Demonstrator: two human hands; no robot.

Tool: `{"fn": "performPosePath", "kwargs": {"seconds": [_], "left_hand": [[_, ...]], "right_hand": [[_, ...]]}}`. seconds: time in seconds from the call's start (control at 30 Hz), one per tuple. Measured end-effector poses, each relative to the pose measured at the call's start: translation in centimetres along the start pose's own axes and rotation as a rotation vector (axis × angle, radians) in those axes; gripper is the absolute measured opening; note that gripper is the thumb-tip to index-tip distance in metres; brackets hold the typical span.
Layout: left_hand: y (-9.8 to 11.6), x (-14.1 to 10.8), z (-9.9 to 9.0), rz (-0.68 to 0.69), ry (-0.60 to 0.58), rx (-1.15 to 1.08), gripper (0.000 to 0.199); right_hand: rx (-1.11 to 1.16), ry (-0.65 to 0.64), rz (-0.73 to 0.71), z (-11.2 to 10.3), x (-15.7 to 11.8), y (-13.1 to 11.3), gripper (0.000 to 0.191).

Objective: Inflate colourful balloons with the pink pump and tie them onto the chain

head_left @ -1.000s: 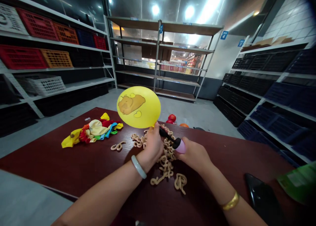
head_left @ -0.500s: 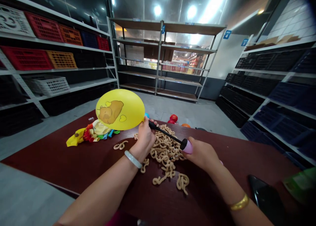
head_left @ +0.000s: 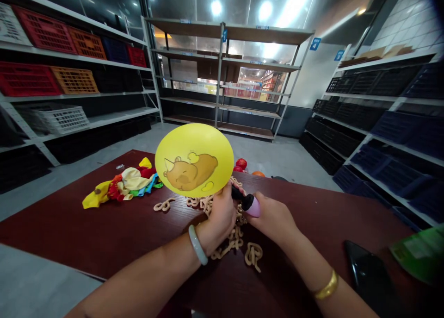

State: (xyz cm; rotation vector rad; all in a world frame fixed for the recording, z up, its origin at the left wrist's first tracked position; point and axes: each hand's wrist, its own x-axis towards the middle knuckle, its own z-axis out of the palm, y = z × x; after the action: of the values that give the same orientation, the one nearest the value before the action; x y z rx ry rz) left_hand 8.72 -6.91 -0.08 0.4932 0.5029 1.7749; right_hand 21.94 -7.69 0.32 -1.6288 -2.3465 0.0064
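Note:
An inflated yellow balloon with a sleeping bear print sits on the nozzle end of a hand pump. My left hand is closed around the balloon's neck and the black front of the pump. The pump's pink handle end is gripped in my right hand, close to my left. Beneath and behind the hands lies a pile of beige twisted pieces, partly hidden by the balloon and left hand. Uninflated coloured balloons lie in a heap to the left on the dark red table.
A black phone and a green package are at the table's right. Red round objects show beyond the far edge. Shelves with crates line the left and right; a metal rack stands at the back.
The pump has been pushed in, its black rod now mostly out of sight. My left hand and the balloon have moved right, and the balloon looks larger. The view has shifted slightly.

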Motion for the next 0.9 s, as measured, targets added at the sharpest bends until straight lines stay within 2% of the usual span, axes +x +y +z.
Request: {"fn": "performPosePath", "kwargs": {"seconds": [0.13, 0.37, 0.47, 0.57, 0.67, 0.9], "left_hand": [[1.7, 1.5, -0.2, 0.015, 0.018, -0.004, 0.021], [7.3, 6.2, -2.4, 0.129, 0.089, -0.056, 0.019], [8.2, 6.8, -2.7, 0.163, 0.101, -0.062, 0.020], [7.3, 6.4, -2.6, 0.186, 0.075, -0.056, 0.021], [5.5, 5.5, -2.2, 0.164, 0.054, -0.054, 0.022], [1.0, 1.6, -0.6, -0.032, 0.017, -0.024, 0.020]], "right_hand": [[0.038, -0.021, 0.011, -0.5, 0.2, -0.1, 0.032], [-0.022, -0.050, 0.016, -0.8, 0.7, 1.3, 0.037], [-0.035, -0.042, 0.000, -0.6, 0.7, 1.9, 0.039], [-0.062, -0.045, -0.016, -0.8, 0.6, 2.3, 0.037], [-0.098, -0.050, -0.013, -1.0, 0.5, 2.2, 0.035], [-0.073, -0.068, 0.013, -1.0, 0.2, 0.8, 0.034]]}}
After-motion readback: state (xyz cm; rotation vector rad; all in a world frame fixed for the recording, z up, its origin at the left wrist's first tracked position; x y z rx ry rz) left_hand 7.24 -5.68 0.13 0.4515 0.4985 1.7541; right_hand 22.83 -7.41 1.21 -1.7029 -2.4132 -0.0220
